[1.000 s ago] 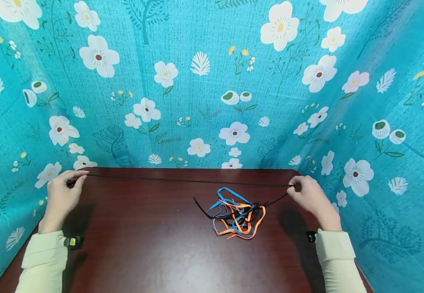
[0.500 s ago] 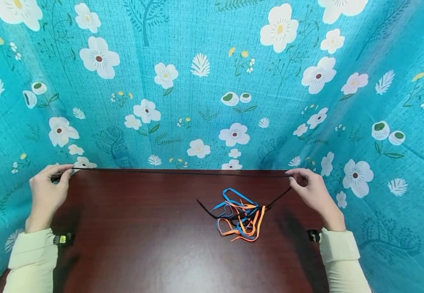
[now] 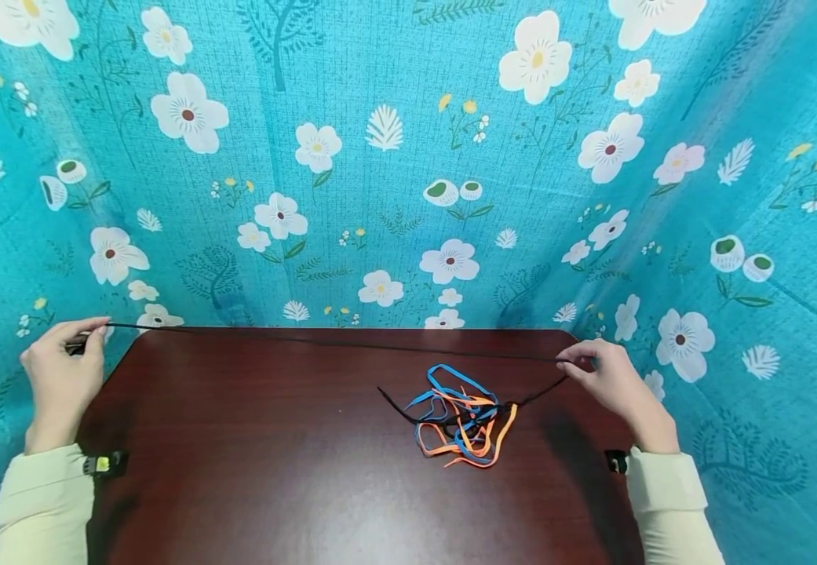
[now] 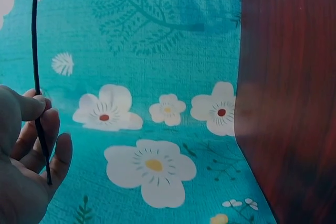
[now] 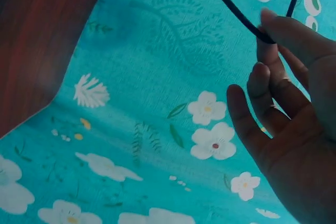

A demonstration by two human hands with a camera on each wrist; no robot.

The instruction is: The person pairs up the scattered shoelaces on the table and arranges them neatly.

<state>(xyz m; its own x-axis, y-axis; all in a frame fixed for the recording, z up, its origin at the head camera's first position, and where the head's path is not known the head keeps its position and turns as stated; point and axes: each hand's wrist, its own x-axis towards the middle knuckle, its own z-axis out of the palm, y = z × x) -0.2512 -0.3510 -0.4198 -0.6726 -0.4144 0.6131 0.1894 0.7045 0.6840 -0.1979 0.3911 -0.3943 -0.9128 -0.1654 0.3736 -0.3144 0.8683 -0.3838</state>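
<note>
A thin black shoelace [image 3: 337,344] stretches nearly straight above the table between both hands. My left hand [image 3: 65,369] pinches it near its end, thumb against index finger; in the left wrist view the short end [image 4: 44,148] hangs across the palm. At the other side my right hand [image 3: 609,377] pinches the lace between thumb and index finger. From there the lace bends back down to a tangled pile, as the loop [image 5: 236,13] in the right wrist view also shows. Blue laces [image 3: 461,377], orange laces [image 3: 505,435] and black lace [image 3: 397,406] lie jumbled in that pile.
The pile rests on a dark reddish-brown table [image 3: 274,471], right of the middle. A teal floral cloth [image 3: 380,196] hangs behind the table and along both sides. Both forearms wear pale sleeves [image 3: 44,494], with a small dark device at each wrist.
My left hand has moved left, drawing the black lace out longer. My right hand went up, then down and slightly right. The pile has shifted slightly right.
</note>
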